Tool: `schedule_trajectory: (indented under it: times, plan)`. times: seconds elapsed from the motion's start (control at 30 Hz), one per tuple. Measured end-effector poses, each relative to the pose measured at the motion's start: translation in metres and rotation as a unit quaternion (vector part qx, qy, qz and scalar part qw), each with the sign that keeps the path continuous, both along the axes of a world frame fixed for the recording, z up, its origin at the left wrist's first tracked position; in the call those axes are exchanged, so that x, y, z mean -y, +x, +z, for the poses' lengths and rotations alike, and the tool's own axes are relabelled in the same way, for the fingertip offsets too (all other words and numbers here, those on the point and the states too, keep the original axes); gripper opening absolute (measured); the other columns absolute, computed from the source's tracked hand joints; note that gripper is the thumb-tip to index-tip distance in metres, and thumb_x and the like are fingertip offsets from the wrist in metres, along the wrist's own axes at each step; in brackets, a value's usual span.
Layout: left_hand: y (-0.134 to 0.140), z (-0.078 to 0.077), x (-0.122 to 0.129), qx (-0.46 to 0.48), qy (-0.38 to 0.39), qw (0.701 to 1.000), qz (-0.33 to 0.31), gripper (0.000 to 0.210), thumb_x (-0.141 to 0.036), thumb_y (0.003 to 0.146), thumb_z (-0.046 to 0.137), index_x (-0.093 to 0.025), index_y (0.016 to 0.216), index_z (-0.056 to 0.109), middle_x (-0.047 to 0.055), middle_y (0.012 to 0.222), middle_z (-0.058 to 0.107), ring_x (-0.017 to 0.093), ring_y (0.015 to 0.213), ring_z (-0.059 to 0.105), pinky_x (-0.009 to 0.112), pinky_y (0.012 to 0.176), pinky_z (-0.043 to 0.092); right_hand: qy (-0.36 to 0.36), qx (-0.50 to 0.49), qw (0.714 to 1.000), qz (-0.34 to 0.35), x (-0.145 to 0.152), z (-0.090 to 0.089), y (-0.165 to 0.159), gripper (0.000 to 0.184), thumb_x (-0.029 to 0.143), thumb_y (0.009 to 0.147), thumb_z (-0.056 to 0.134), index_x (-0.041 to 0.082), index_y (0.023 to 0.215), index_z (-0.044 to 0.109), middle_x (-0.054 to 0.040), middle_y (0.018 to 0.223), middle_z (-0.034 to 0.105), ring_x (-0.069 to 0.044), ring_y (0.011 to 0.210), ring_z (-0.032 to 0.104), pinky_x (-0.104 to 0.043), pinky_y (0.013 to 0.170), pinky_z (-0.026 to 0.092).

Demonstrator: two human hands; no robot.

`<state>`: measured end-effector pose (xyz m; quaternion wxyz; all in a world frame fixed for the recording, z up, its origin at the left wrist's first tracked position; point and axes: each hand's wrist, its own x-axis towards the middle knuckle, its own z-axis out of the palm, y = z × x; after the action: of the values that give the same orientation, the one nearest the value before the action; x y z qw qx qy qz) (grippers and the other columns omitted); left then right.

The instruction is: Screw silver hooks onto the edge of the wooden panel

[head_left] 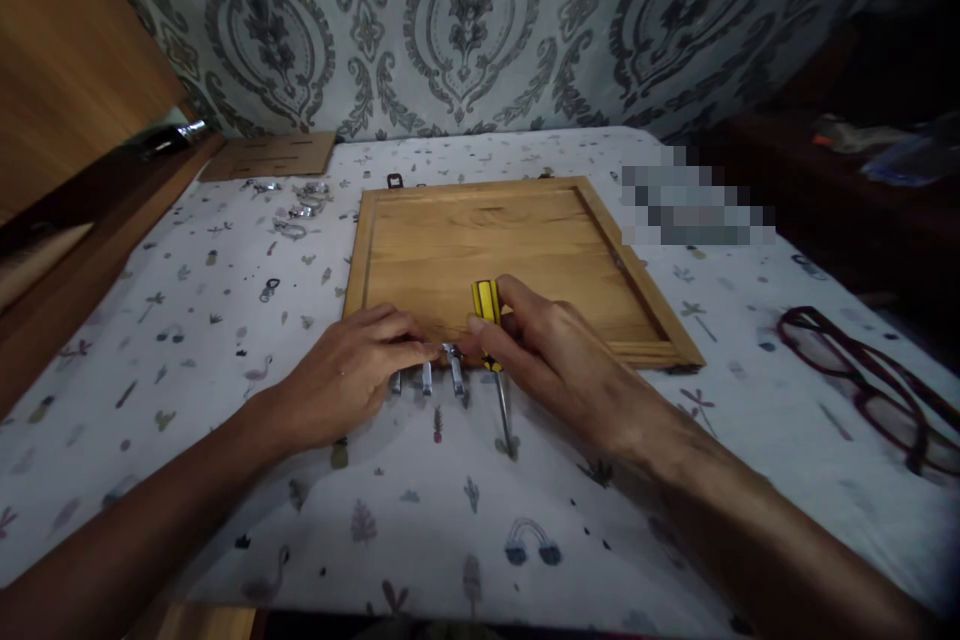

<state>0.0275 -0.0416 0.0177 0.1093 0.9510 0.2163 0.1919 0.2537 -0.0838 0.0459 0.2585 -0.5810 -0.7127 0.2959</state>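
A wooden panel with a raised frame [480,250] lies flat on the patterned cloth. Along its near edge, several small silver metal fittings [457,372] stick out towards me. My left hand [349,370] is bent over the near left edge, its thumb and fingertips closed at the fittings and partly hiding them. In my right hand [559,350] is a screwdriver [487,303] with a yellow and black handle. Its metal shaft slants down towards me, in front of the panel, with the tip away from the fittings. The right fingertips come close to the rightmost fitting.
More small metal pieces [304,208] lie at the back left, near a flat cardboard piece [266,156]. Red-framed glasses [862,385] rest at the right. A blurred-out item [694,203] lies behind them. A wooden cabinet [67,50] borders the left side.
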Motion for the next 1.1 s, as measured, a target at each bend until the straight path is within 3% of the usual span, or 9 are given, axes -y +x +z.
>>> schedule_trajectory:
  times: [0.2,0.4,0.7,1.0,1.1]
  plan:
    - [-0.0021,-0.0046,-0.0025,0.026,-0.029,0.999,0.004,0.042,0.0,0.093,0.04,-0.019,0.116,0.07,0.008,0.108,0.071,0.021,0.101,0.065,0.036,0.086,0.057,0.01,0.042,0.999,-0.004,0.0005,0.0004,-0.0015,0.03,0.048,0.098,0.041,0.027,0.078,0.032,0.004,0.056,0.051,-0.014,0.048,0.045,-0.029,0.048,0.031]
    - [-0.0061,-0.0063,-0.0056,0.016,-0.082,0.996,0.036,0.051,0.001,0.088,0.039,-0.018,0.128,0.065,0.008,0.109,0.07,0.021,0.101,0.065,0.037,0.088,0.057,0.003,0.05,0.999,-0.003,0.0006,-0.0017,-0.0001,0.029,0.047,0.098,0.039,0.026,0.079,0.032,0.0017,0.061,0.058,-0.014,0.049,0.049,-0.028,0.048,0.031]
    - [-0.0026,-0.0065,-0.0056,0.018,-0.107,0.994,0.029,0.046,-0.002,0.094,0.04,-0.019,0.127,0.067,0.008,0.111,0.066,0.021,0.106,0.062,0.039,0.093,0.053,0.005,0.058,0.998,-0.008,0.001,-0.0016,-0.0011,0.029,0.048,0.097,0.038,0.027,0.079,0.031,0.0026,0.058,0.055,-0.015,0.048,0.047,-0.029,0.049,0.031]
    - [-0.0037,-0.0084,-0.0059,0.024,-0.074,0.997,0.017,0.049,0.001,0.092,0.038,-0.019,0.126,0.066,0.008,0.11,0.067,0.02,0.103,0.061,0.037,0.089,0.054,0.009,0.058,0.998,-0.01,-0.0008,-0.0028,-0.0022,0.028,0.047,0.097,0.039,0.027,0.079,0.031,0.0029,0.058,0.055,-0.015,0.049,0.046,-0.03,0.05,0.031]
    - [-0.0028,-0.0061,-0.0054,0.016,-0.052,0.999,0.0,0.05,0.004,0.089,0.039,-0.019,0.122,0.068,0.007,0.108,0.067,0.019,0.098,0.062,0.035,0.086,0.054,0.015,0.056,0.998,-0.008,-0.0006,-0.0013,-0.0024,0.028,0.046,0.097,0.04,0.027,0.078,0.031,0.0048,0.056,0.049,-0.014,0.048,0.043,-0.029,0.049,0.029]
